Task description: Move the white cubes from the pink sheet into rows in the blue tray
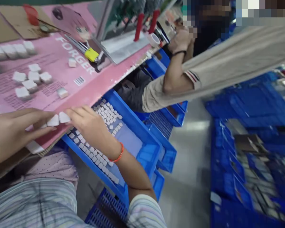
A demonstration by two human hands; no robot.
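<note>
My left hand [26, 126] pinches a small white block [53, 120] at the near edge of the pink printed mat [68, 104]. Another white block [64, 117] is gripped between the fingertips of my right hand [89, 123], side by side with the first; whether the two touch is hard to tell. Part of a further white piece shows under my left fingers. On the mat beyond lie a loose cluster of white blocks [30, 85], single ones nearer the edge, and a row of them [11, 51] at the far left.
A blue tray [142, 133] with rows of small white blocks sits below the table edge. On the mat are a yellow-handled tool [91, 54] and a red scoop-like thing [31, 14]. Red-handled tools [139, 27] stand behind. A co-worker's arm [178, 69] is at right, near blue bins [251, 98].
</note>
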